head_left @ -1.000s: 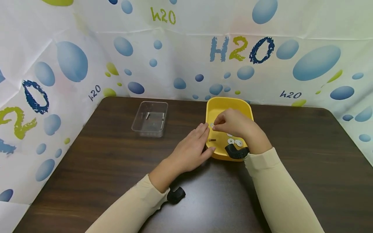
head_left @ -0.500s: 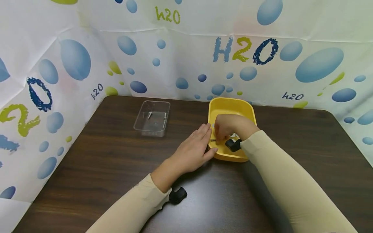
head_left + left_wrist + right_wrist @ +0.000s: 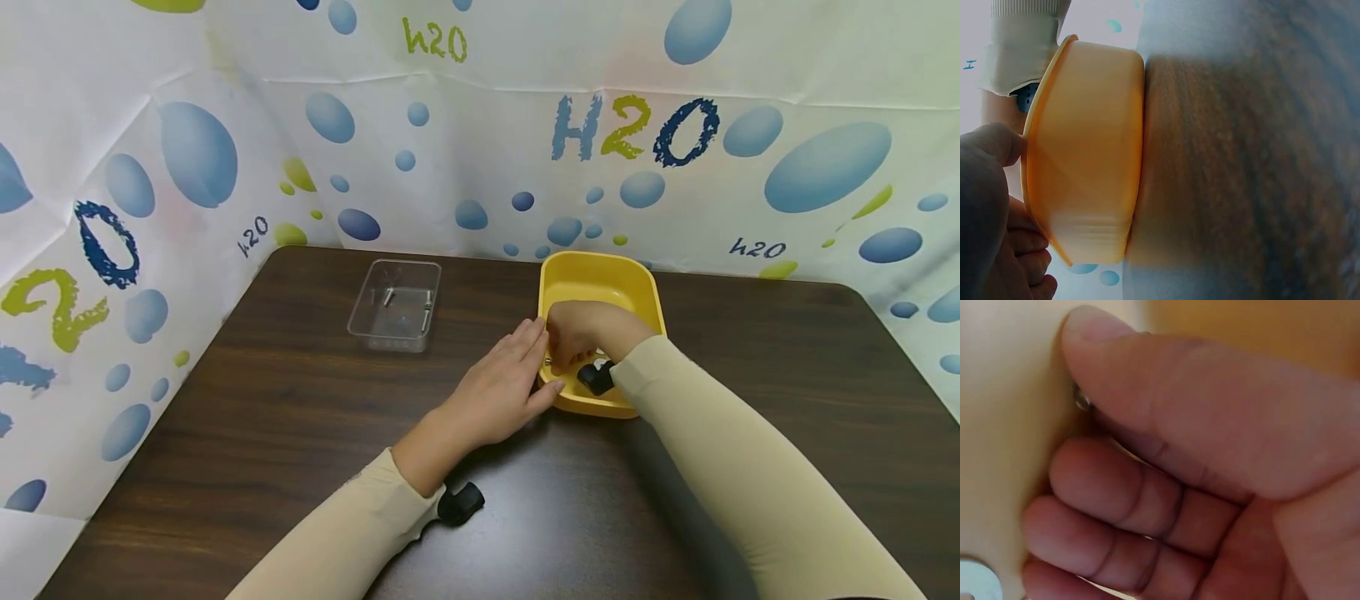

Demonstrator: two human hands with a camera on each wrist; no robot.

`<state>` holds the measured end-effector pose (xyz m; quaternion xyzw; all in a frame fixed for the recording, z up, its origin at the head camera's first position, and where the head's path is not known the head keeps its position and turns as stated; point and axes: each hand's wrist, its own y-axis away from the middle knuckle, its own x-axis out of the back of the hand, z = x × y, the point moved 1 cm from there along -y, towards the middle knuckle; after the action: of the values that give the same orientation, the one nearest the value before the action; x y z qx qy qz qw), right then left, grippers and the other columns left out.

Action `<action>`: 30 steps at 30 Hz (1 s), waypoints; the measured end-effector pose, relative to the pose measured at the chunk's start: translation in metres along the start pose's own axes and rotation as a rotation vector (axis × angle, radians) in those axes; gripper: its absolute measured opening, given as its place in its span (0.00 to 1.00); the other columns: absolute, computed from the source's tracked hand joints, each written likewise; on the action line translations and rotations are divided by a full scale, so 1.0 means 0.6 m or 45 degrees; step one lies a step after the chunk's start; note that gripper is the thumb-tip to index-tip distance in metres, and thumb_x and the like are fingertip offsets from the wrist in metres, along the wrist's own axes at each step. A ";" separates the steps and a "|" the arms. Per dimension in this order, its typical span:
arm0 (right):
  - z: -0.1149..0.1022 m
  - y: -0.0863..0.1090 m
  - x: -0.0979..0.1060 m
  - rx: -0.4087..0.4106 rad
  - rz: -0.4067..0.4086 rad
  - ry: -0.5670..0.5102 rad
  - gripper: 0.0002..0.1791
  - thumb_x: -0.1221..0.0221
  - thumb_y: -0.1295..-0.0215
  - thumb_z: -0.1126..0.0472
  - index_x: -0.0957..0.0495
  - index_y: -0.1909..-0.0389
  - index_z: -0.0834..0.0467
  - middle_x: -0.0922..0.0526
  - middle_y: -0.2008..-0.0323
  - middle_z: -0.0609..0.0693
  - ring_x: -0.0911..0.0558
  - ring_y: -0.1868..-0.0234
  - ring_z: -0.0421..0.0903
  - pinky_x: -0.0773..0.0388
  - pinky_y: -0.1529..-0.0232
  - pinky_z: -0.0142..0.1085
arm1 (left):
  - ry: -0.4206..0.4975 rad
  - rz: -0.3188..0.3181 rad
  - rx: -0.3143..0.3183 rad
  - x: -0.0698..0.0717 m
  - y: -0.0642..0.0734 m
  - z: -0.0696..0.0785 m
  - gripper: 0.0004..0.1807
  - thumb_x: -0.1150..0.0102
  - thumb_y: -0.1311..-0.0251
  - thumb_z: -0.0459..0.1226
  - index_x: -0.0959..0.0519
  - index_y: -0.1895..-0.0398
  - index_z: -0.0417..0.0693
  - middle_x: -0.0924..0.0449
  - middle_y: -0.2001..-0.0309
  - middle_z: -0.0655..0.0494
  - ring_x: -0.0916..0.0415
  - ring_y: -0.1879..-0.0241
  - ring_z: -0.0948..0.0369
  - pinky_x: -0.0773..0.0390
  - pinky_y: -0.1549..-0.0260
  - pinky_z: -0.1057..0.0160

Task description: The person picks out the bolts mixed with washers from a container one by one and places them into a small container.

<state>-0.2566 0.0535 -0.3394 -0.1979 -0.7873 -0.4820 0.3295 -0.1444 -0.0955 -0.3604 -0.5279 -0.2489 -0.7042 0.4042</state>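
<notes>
Inside the yellow plastic tray [image 3: 600, 268], my right hand [image 3: 588, 329] reaches down to the floor near the left wall. Its thumb and index finger pinch a small metal screw [image 3: 1082, 399]; only its end shows under the thumb in the right wrist view. The other fingers are curled in. A white washer [image 3: 977, 581] lies on the tray floor beside these fingers. My left hand [image 3: 501, 385] rests against the tray's left rim with fingers extended, and the left wrist view has its thumb touching that rim.
Left of the tray stands a clear plastic box [image 3: 393, 342] with several metal screws [image 3: 427, 310] in it. Both are on a dark wooden table [image 3: 300, 450]. A white printed sheet [image 3: 480, 150] hangs behind the table.
My right hand has moved down and toward the front of the tray, from the washers near the left wall to the screw, and now pinches it. The left hand stays at the rim.
</notes>
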 end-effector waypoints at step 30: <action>0.009 0.091 0.029 0.119 0.674 -0.254 0.15 0.40 0.36 0.60 0.16 0.52 0.63 0.14 0.56 0.56 0.19 0.59 0.52 0.20 0.51 0.46 | -0.039 0.001 0.004 0.003 0.000 0.002 0.40 0.62 0.26 0.57 0.48 0.23 0.38 0.55 0.21 0.47 0.59 0.21 0.55 0.52 0.25 0.58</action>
<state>-0.2365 0.0832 -0.2946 -0.4276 -0.7582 -0.3205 0.3737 -0.1443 -0.0951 -0.3585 -0.5380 -0.2559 -0.6955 0.4016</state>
